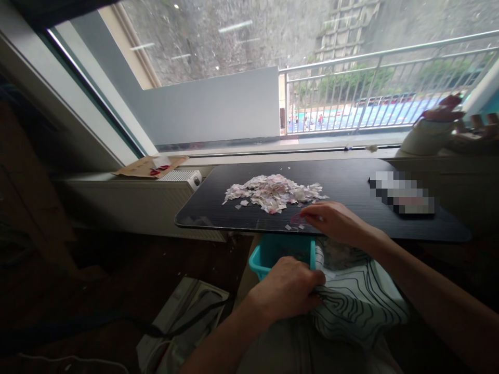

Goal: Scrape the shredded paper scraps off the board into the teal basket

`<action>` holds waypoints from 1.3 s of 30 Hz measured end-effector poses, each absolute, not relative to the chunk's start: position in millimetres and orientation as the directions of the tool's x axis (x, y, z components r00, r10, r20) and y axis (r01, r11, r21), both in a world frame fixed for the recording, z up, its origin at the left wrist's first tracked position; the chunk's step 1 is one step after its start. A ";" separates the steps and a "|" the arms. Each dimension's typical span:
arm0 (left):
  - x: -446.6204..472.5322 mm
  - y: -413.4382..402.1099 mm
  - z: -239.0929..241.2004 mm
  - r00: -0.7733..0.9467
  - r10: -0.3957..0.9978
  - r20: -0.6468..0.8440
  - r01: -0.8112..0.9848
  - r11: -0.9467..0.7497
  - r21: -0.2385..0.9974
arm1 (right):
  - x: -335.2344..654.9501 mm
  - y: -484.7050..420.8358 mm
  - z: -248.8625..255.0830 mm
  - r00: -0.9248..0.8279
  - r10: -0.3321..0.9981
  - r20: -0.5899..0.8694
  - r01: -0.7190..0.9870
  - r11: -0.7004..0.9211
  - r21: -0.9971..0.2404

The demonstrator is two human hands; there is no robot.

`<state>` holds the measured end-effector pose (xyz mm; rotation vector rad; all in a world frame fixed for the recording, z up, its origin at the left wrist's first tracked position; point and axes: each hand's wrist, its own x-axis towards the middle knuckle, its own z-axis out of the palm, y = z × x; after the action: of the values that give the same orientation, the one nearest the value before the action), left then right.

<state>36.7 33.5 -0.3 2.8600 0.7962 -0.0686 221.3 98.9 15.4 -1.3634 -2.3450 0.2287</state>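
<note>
On the dark tabletop lies a loose pile of small torn paper scraps [275, 189], white and pinkish. My right hand [339, 221] is at the table's near edge, its fingers pinched on a thin, pinkish see-through piece [298, 219]; its exact kind is unclear. A few stray scraps lie just below that piece. Under the edge sits a teal plastic bin [259, 262], its inside dark. My left hand [286, 285] is closed beside the bin's near right side, gripping the edge of a white bag with dark wavy stripes [362, 298]. Its fingertips are partly hidden.
The black table [343, 176] stands against a window with a railing outside. A pixelated object [405, 195] lies at its right. Cardboard with a red item [150, 166] rests on the radiator [156, 200] at left. A whitish box-like object [187, 317] is on the floor.
</note>
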 end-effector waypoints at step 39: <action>18.8 34.5 0.6 0.815 0.570 -0.101 0.578 -0.793 0.192 | 237.7 96.8 6.6 -0.321 0.944 0.072 0.748 0.300 -0.592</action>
<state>18.8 34.5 0.6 2.7863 0.8923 -0.0560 237.7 96.8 6.6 -1.5118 -2.1651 0.6510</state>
